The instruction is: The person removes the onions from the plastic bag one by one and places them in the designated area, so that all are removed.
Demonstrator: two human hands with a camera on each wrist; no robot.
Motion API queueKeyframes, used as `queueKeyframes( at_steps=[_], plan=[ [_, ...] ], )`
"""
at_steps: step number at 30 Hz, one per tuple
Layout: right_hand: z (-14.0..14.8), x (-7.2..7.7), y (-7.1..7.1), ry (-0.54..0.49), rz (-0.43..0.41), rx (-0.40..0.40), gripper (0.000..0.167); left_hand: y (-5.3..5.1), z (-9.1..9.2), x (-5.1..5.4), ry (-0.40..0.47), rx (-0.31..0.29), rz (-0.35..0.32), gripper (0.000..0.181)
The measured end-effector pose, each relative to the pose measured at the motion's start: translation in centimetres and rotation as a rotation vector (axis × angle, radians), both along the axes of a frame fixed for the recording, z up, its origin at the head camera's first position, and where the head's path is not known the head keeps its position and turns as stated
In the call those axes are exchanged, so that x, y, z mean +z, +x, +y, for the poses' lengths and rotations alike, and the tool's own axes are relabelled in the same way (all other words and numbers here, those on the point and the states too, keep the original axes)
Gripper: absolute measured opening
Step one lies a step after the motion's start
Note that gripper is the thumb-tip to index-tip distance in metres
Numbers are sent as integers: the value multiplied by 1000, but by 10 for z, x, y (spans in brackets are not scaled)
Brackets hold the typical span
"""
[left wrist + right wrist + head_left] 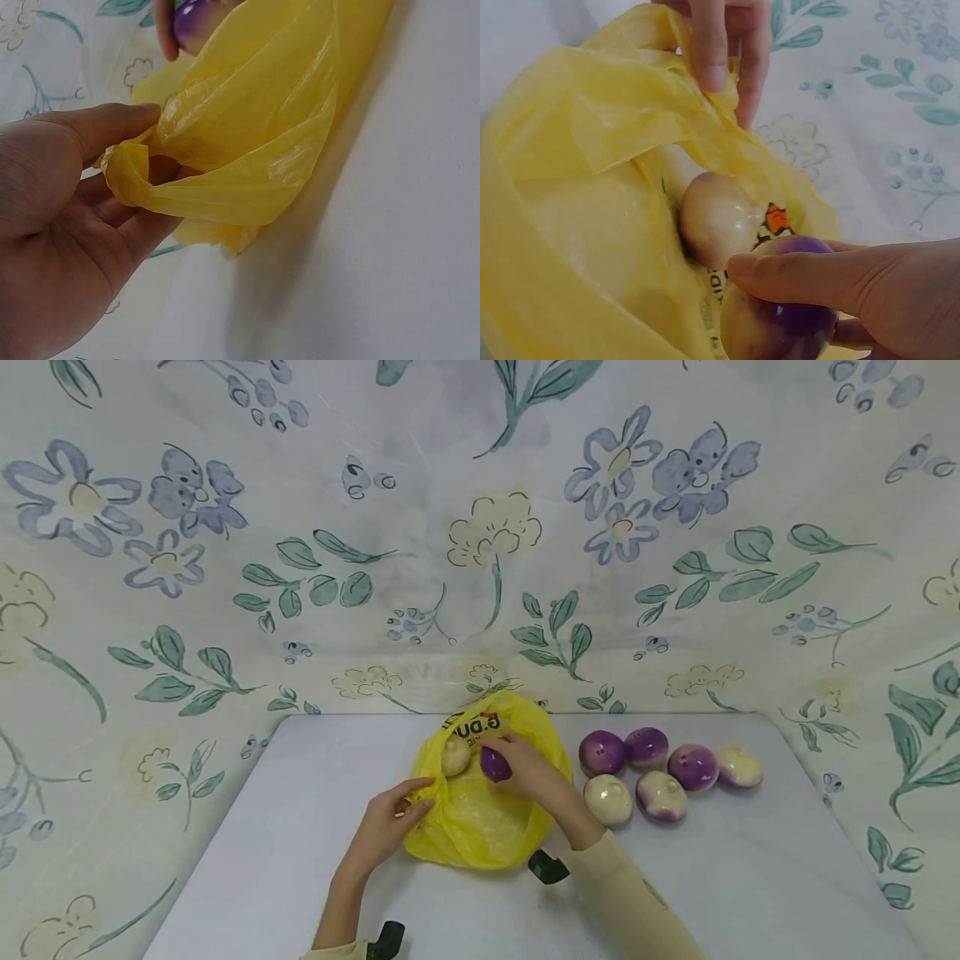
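A thin yellow plastic bag (pixel 450 852) with black print stands on the white table, its mouth spread. My left hand (pixel 381 828) pinches the bag's rim between thumb and fingers; the left wrist view shows a fold of the plastic (pixel 127 176) in that grip. Just inside the mouth, my right hand (pixel 531 770) holds a purple-and-white turnip (pixel 791 322) between thumb and fingers. Beside it in the bag lies a mostly pale turnip (pixel 455 757). Folds of plastic hide the bottom of the bag.
Several more turnips lie grouped right of the bag, among them a dark purple one (pixel 602 752), a white one (pixel 608 800) and a yellowish one (pixel 739 767). A flower-patterned cloth (pixel 420 577) hangs behind the white table (pixel 300 793).
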State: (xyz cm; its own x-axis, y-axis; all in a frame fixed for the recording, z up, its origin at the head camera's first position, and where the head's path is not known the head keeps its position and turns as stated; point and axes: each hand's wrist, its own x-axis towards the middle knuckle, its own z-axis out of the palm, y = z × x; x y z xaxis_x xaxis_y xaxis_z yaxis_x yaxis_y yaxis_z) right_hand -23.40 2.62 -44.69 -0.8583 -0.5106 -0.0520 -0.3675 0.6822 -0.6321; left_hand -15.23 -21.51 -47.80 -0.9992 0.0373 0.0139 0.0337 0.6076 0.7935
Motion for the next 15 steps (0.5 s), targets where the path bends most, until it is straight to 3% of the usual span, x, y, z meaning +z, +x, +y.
queueKeyframes(
  at_steps=[15],
  plan=[
    [24,16,21,-14,42,41,71,0,1,-1,5,-3,-5,35]
  ],
)
